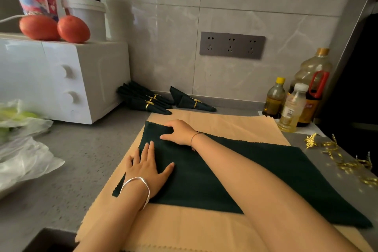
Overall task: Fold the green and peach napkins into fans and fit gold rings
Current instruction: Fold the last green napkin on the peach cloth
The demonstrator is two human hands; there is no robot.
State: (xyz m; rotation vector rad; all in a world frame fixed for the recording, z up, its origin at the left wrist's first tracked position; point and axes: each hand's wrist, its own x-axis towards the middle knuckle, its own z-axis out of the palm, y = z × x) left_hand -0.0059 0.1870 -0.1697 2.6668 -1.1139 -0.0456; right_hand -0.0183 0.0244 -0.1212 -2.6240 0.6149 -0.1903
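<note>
Two hands: both were on the green napkin [204,180].
Left hand [148,166]: flat, fingers spread, pressing down.
Right hand [180,132]: fingers curled, pinching its far edge.
Place: it lay atop the peach napkin [184,229] on the counter [81,159].

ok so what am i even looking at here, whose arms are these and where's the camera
No machine here: these are a person's two bare arms, filmed by one wide-angle camera worn on the head, looking forward and down at a kitchen counter. The left hand, with the silver bangle, lies flat on a dark green napkin spread over peach napkins. The right hand reaches further; its fingers curl on the napkin's far edge, seemingly pinching a fold. By the wall lie finished green fans, already ringed. Loose gold rings wait on the right, near oil bottles; a microwave stands on the left.
</note>
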